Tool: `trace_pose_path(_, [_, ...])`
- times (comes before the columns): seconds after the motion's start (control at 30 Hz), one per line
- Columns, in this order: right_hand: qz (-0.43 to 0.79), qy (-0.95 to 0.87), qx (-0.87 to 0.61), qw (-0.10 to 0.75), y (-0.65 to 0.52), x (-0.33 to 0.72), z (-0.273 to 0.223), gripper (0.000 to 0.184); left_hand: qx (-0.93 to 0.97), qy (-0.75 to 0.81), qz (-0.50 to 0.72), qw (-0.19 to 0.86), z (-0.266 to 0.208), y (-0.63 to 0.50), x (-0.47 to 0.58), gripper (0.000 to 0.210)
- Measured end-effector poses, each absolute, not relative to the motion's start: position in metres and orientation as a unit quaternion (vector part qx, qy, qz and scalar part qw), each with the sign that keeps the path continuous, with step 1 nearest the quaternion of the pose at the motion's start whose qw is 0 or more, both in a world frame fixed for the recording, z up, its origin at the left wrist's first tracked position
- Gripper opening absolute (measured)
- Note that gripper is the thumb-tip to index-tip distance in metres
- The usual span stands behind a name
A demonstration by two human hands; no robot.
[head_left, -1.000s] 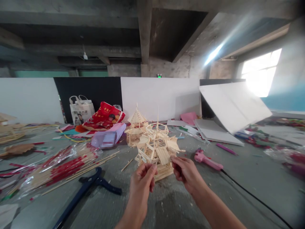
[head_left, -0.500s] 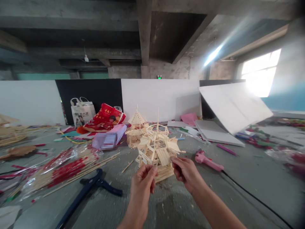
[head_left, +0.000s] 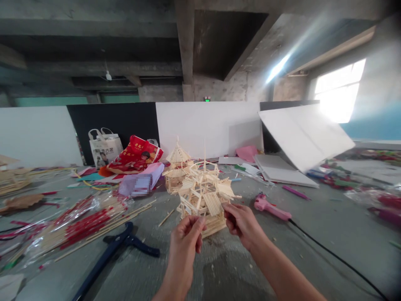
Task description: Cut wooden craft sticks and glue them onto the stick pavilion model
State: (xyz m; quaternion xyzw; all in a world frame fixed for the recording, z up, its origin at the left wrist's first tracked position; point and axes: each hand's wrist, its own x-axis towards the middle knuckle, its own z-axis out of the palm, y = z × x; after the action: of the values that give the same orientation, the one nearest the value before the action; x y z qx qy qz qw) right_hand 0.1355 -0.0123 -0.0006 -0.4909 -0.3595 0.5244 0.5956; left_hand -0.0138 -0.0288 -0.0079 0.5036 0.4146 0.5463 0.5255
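Observation:
In the middle of the head view stands a small pavilion model point(head_left: 200, 188) built of thin wooden sticks, with a thin spire on top. At its front is a slatted roof panel point(head_left: 213, 204). Thumb and forefinger of my left hand point(head_left: 186, 240) are pinched together at the model's lower front left. Beside the panel's right edge, my right hand point(head_left: 242, 221) is closed in a pinch too. Whatever sits between the fingertips of either hand is too small or hidden to make out. Whether the fingertips touch the model cannot be told.
A pink glue gun point(head_left: 272, 208) with a black cord lies to the right. On the left are a dark blue cutter-like tool point(head_left: 117, 246), loose sticks point(head_left: 125, 217) and plastic-wrapped sticks point(head_left: 87, 221). Behind are a red bag point(head_left: 134, 154) and white boards point(head_left: 285, 171).
My view has turned very slightly to the right. Both hands keep nearly the same pinched pose at the front of the model.

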Motion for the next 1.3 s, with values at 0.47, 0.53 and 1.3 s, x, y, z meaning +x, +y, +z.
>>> trace_pose_path(0.47, [0.518, -0.386, -0.507, 0.570, -0.0128, 0.1346, -0.0012, 0.028, 0.517, 0.413, 0.540, 0.521, -0.0084, -0.0294, -0.0136, 0.026])
trace_pose_path(0.53, [0.510, -0.387, -0.515, 0.570, -0.0136, 0.1346, -0.0005, 0.028, 0.513, 0.414, 0.540, 0.523, -0.0084, -0.0292, -0.0138, 0.026])
trace_pose_path(1.3, [0.462, -0.421, -0.508, 0.593, -0.0108, 0.1310, -0.0066, 0.030, 0.529, 0.406, 0.536, 0.518, -0.0123, -0.0307, -0.0149, 0.025])
